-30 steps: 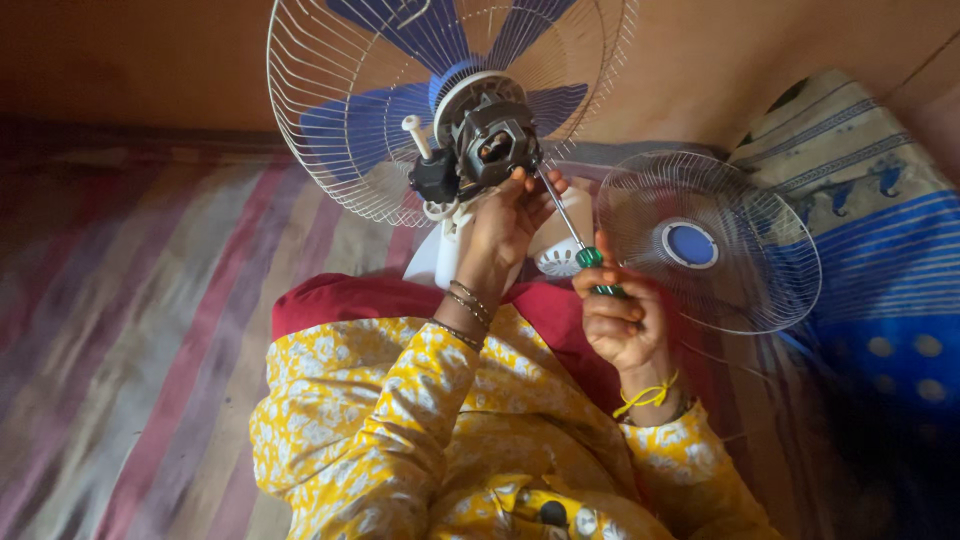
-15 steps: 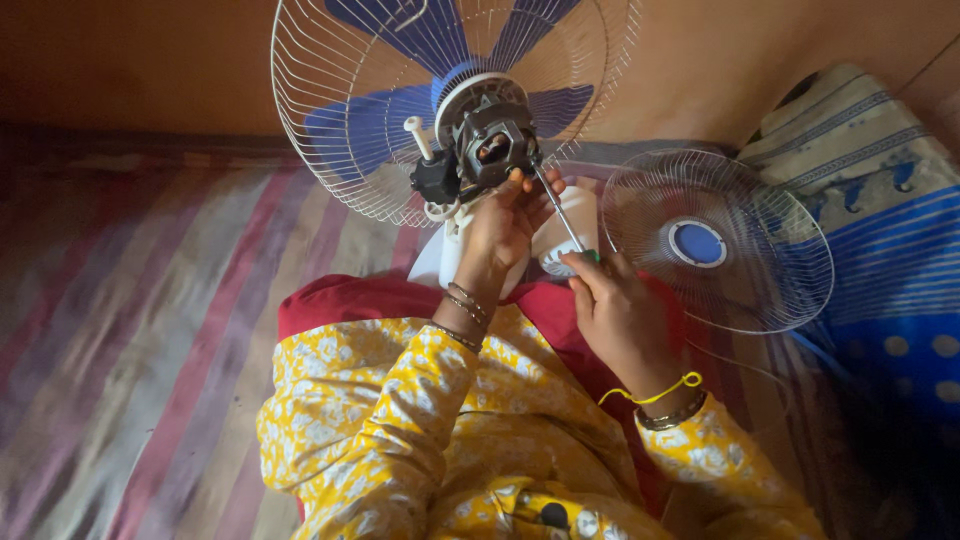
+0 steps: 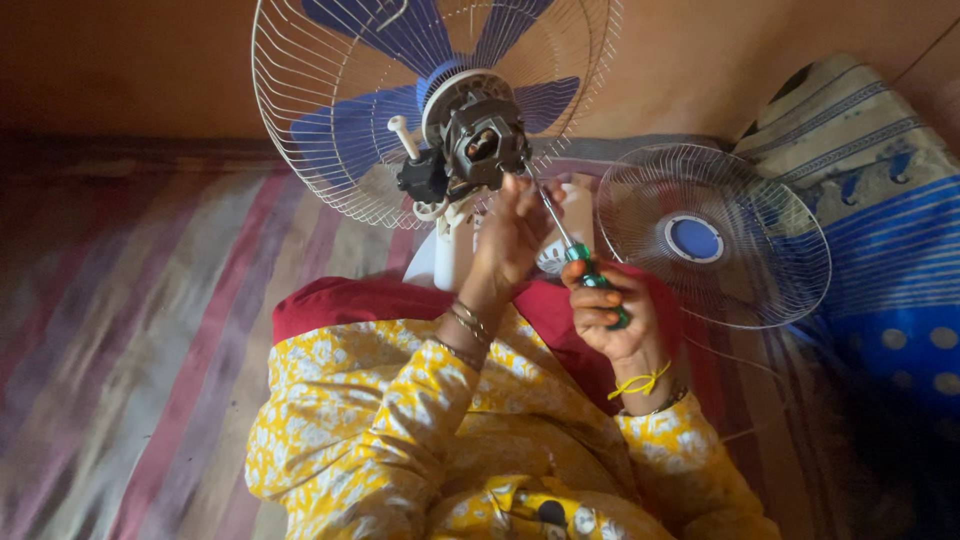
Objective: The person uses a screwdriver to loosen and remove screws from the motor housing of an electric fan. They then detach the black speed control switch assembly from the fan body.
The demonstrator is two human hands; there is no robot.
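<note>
Fingers of left hand (image 3: 512,235) curled around the white neck just under the exposed fan motor (image 3: 478,140), thumb side up against the motor's right edge. Fingers of right hand (image 3: 610,315) closed tight on green-handled screwdriver (image 3: 572,248), shaft angled up-left, tip at the motor's lower right side beside the left thumb.

Left to right: striped mat (image 3: 150,300), dull red, grey and tan bands, covers the floor at left and runs under the person. Orange-brown wall (image 3: 130,60) across the top, dim, meets the mat at a dark line. Rear wire guard (image 3: 310,150) with blue blades (image 3: 350,125) stands up against the wall, top centre, motor facing the camera, bare of its cover. White knob (image 3: 400,128) sticks out at the motor's left, black block (image 3: 420,178) beneath it. White stand piece (image 3: 440,260) below the motor, partly hidden by the left wrist. Yellow patterned sleeves (image 3: 380,420) and red cloth (image 3: 350,300) on the lap fill bottom centre; bangles on the left wrist, yellow thread on the right wrist.

Right of the hands: loose front guard (image 3: 760,250) with blue centre disc (image 3: 694,238) lies flat, near the right hand, apart from it. Far right: blue and beige patterned cloth (image 3: 880,230), bunched against the wall. Lighting low, warm.
</note>
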